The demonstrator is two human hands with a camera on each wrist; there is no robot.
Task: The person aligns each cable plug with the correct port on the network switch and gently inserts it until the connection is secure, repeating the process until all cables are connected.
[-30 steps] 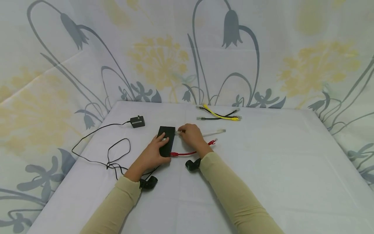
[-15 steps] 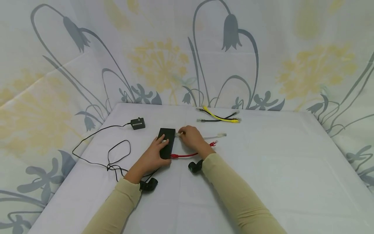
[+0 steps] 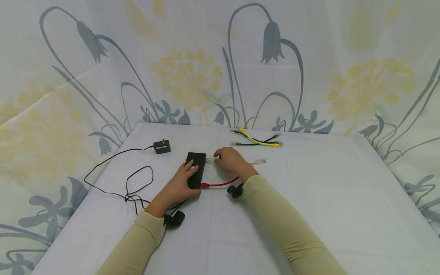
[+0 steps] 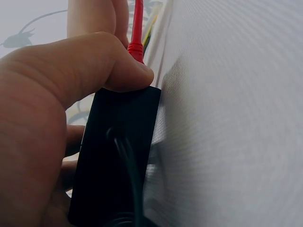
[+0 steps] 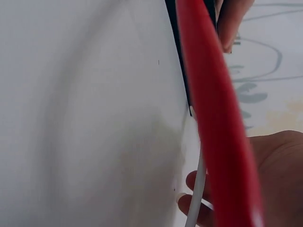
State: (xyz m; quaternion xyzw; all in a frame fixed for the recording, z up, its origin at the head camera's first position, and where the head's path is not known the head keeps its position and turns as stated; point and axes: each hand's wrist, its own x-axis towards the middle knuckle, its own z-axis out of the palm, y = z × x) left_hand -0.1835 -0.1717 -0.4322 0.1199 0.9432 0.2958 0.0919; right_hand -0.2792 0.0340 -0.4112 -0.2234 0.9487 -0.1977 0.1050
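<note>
1. Sleeves [image 3: 130, 244] of pale khaki reach in from the bottom edge, and below each hand we see a black wrist camera [image 3: 175, 219].
2. We find the left hand [image 3: 177, 186] gripping the box [image 3: 196, 179]: its thumb presses the near end, its fingers spread over the top.
3. The box, small and black, lies left of centre on the white table [image 3: 330, 183]. A dark cord [image 3: 135, 149] crosses its near face in the left wrist view; we cannot tell whether it plugs in there.
4. From the box's right side, close to the near corner, we follow the red cable [image 3: 221, 185] rightward to the right wrist, which hides part of it.
5. The right hand [image 3: 231, 159] is just beyond, fingers curled at the white cable [image 3: 210, 160]; we cannot tell whether they pinch it.
6. One white plug meets the box's right side near the far corner; we see the other end past the wrist.
7. Farther left, the adapter [image 3: 162, 146] ends the tangled cord.
8. At the table's back, a yellow cable [image 3: 258, 140] crosses black cables [image 3: 245, 144].
9. Behind, we see a flowered curtain [image 3: 343, 49].
</note>
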